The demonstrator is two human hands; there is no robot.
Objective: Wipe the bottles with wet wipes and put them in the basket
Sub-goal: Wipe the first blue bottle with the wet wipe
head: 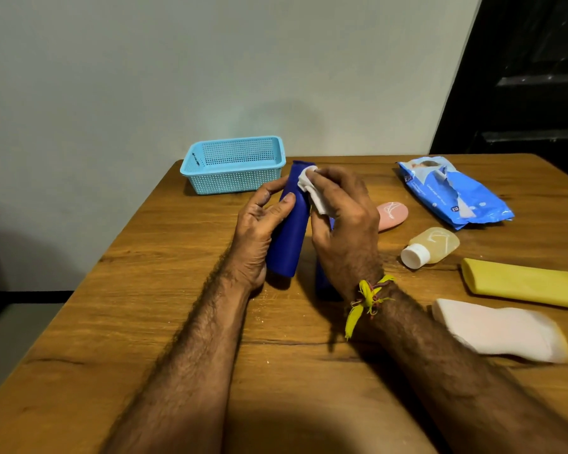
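Above the table [177, 290], left hand [259, 231] grips blue bottle [291, 231]; right hand [345, 221] presses wipe [312, 188].

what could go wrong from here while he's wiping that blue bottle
1. The left hand grips only the lower part of the blue bottle while the right hand rubs the wet wipe near its top; a wet surface might slip.
2. A second blue item sits right under the right wrist and could get knocked.
3. The small clear bottle lies near the right forearm and may get nudged.
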